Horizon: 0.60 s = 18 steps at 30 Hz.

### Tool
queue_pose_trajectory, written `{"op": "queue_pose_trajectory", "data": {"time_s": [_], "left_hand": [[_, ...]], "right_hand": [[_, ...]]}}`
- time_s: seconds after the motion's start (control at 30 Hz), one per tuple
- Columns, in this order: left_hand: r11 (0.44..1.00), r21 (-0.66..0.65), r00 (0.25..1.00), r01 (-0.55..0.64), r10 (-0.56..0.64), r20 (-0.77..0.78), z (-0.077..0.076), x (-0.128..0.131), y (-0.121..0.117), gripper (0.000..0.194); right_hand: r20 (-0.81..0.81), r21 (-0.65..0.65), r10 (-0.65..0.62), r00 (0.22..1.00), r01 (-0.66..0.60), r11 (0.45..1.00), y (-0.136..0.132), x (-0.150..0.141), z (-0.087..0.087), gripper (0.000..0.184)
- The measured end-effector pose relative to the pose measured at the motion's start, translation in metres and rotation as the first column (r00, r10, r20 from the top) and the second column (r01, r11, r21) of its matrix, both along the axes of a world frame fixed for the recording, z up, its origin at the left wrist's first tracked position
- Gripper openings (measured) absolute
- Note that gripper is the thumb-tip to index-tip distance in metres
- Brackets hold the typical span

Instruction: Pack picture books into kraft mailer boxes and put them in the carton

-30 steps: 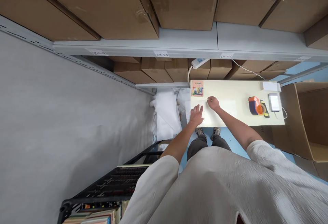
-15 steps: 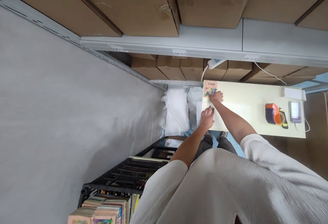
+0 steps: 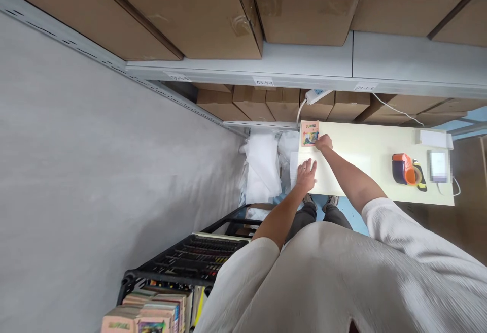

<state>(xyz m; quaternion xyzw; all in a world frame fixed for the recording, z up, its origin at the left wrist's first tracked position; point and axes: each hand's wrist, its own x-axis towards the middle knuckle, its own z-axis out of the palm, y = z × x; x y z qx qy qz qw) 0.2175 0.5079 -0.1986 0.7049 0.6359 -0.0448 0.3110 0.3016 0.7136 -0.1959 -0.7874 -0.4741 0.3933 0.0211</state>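
A thin pink book [image 3: 310, 134] with a coloured picture on its cover lies at the far left corner of the pale table [image 3: 365, 170]. My right hand [image 3: 324, 143] is at its lower right corner, fingers curled in and closed on that edge. Nearer to me, my left hand [image 3: 306, 174] rests flat on the tabletop with its fingers apart, holding nothing. A white sheet [image 3: 294, 165] sticks out past the table's left edge beside it.
An orange and purple tape dispenser [image 3: 405, 169] stands on the table's right side, near a white box [image 3: 433, 139]. White packing sheets [image 3: 262, 165] hang left of the table. A black crate [image 3: 182, 262] and books [image 3: 152, 312] are at lower left. Boxes [image 3: 315, 5] fill the shelves ahead.
My right hand's fingers have gone from spread to curled at the book's corner. The left hand stays flat on the table. The view has shifted slightly.
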Motion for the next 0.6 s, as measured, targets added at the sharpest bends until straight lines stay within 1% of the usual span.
{"op": "queue_pose_trajectory", "data": {"time_s": [0.1, 0.2, 0.27, 0.33, 0.43, 0.5, 0.6], "left_hand": [[0.999, -0.032, 1.000, 0.005, -0.005, -0.003, 0.000, 0.000, 0.004, 0.108], [0.997, -0.071, 1.000, -0.002, 0.001, -0.002, 0.001, 0.000, 0.008, 0.106], [0.996, -0.087, 1.000, -0.012, 0.010, -0.017, 0.004, -0.001, 0.010, 0.104], [0.996, -0.085, 0.999, -0.009, 0.005, -0.038, 0.007, -0.001, 0.012, 0.101], [0.995, -0.101, 0.997, -0.015, 0.008, -0.070, 0.012, 0.002, 0.014, 0.098], [0.996, -0.092, 0.996, -0.016, 0.008, -0.093, 0.015, 0.008, 0.014, 0.095], [0.999, -0.053, 0.995, 0.007, -0.012, -0.099, 0.020, 0.029, 0.011, 0.087]], "right_hand": [[-0.159, 0.059, -0.034, 0.987, 0.044, 0.997, -0.003, 0.026, 0.000, 0.021], [-0.271, 0.081, -0.099, 0.957, 0.125, 0.989, -0.017, 0.067, 0.007, 0.018], [-0.331, 0.088, -0.138, 0.934, 0.176, 0.981, -0.037, 0.103, 0.013, 0.018], [-0.370, 0.077, -0.170, 0.913, 0.213, 0.974, -0.063, 0.139, 0.018, 0.017], [-0.373, 0.036, -0.214, 0.903, 0.245, 0.969, -0.104, 0.186, 0.020, 0.018], [-0.367, 0.011, -0.239, 0.899, 0.261, 0.965, -0.126, 0.206, 0.018, 0.018], [-0.354, -0.004, -0.259, 0.899, 0.275, 0.961, -0.145, 0.220, 0.010, 0.017]]}}
